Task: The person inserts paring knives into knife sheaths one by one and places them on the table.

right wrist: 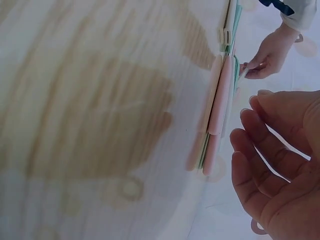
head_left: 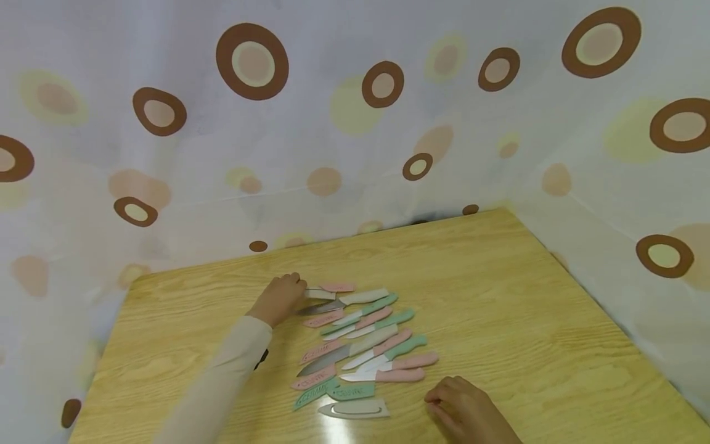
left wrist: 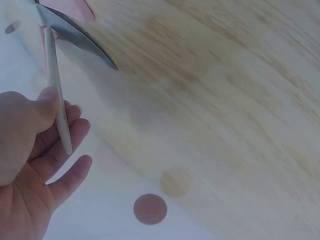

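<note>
At the far left of the row of knives, my left hand (head_left: 281, 298) pinches a white blade sheath (head_left: 322, 294). In the left wrist view this sheath (left wrist: 59, 95) appears edge-on between thumb and fingers. Close by it lie a white-handled knife (head_left: 363, 296) with a grey blade (left wrist: 82, 40) and a pink sheath (head_left: 338, 287). My right hand (head_left: 468, 407) holds nothing, its fingers (right wrist: 255, 145) loosely bent. It is at the near right, close to the pink-handled knives (head_left: 407, 375).
Several more knives with green, pink and white handles lie in a column, such as a green-handled knife (head_left: 407, 346). Pink sheaths (head_left: 313, 377), green sheaths (head_left: 352, 391) and a white sheath (head_left: 355, 408) lie along the near left. Patterned cloth (head_left: 322, 123) stands behind the wooden table (head_left: 527, 296).
</note>
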A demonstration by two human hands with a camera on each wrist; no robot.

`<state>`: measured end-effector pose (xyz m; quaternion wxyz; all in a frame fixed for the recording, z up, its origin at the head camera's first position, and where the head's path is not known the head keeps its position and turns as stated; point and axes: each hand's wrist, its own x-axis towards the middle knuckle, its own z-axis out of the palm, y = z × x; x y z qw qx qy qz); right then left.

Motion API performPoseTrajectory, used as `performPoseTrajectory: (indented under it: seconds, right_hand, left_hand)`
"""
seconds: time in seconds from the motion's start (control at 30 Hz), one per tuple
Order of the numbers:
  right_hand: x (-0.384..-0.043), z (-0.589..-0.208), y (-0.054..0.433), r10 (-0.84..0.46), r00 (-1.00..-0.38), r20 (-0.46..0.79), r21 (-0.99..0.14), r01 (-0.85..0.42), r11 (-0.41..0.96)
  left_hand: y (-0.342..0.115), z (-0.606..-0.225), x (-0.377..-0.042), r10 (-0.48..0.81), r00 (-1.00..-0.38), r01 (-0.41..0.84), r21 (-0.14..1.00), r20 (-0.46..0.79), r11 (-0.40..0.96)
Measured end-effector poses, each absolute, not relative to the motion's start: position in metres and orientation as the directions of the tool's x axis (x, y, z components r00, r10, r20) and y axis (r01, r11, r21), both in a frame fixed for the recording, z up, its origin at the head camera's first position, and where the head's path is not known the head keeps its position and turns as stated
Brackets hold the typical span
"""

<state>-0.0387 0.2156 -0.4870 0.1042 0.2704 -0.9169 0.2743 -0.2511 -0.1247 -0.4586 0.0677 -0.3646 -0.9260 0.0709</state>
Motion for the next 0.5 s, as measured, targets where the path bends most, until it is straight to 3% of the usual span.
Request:
performPoseTrajectory:
  seconds: [0.13, 0.27, 0.37, 0.5]
  right_hand:
    - [-0.038, -0.485, 0.214, -0.437, -0.838, 0.326, -0.442, -0.544, 0.713]
    - [-0.039, -0.481, 0.21, -0.421, -0.856, 0.3, -0.452, -0.516, 0.728]
    - [-0.043, -0.475, 0.205, -0.408, -0.866, 0.289, -0.45, -0.499, 0.741]
    - [-0.061, -0.466, 0.192, -0.428, -0.842, 0.33, -0.379, -0.533, 0.756]
  left_hand:
    - [-0.136, -0.451, -0.242, 0.675, -0.733, 0.658, -0.163, 0.081, 0.735]
    - [-0.148, -0.447, -0.23, 0.671, -0.723, 0.663, -0.108, 0.165, 0.741]
    - [-0.154, -0.445, -0.219, 0.67, -0.698, 0.689, -0.017, 0.254, 0.724]
    - [-0.153, -0.439, -0.204, 0.638, -0.708, 0.696, 0.146, 0.303, 0.703]
